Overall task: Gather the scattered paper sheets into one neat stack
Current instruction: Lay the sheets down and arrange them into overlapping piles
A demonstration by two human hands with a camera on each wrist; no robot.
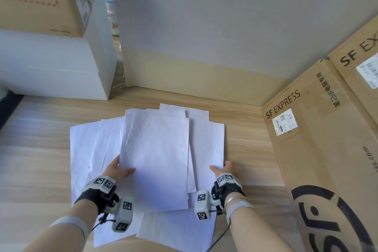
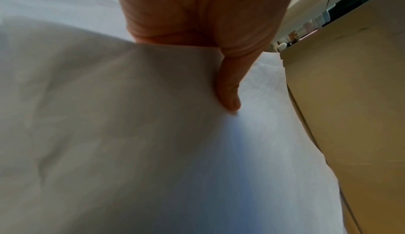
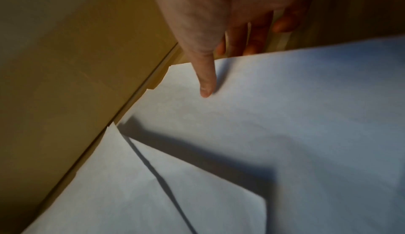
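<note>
Your left hand (image 1: 118, 169) pinches the top sheet (image 1: 155, 157), thumb on it, fingers beneath. Your right hand (image 1: 224, 168) pinches a lower sheet (image 1: 208, 145) at the pile's edge nearest the SF box (image 1: 319, 149). Pull unevenly and the thin paper may crease, or loose sheets underneath may slide out across the floor (image 1: 41, 129).

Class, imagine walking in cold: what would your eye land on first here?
First, the loose spread of white paper sheets fanned over the middle of the wooden floor. Next, the left hand pinching the top sheets' left edge and the right hand at the spread's right edge. Then the SF Express box on the right.
</note>
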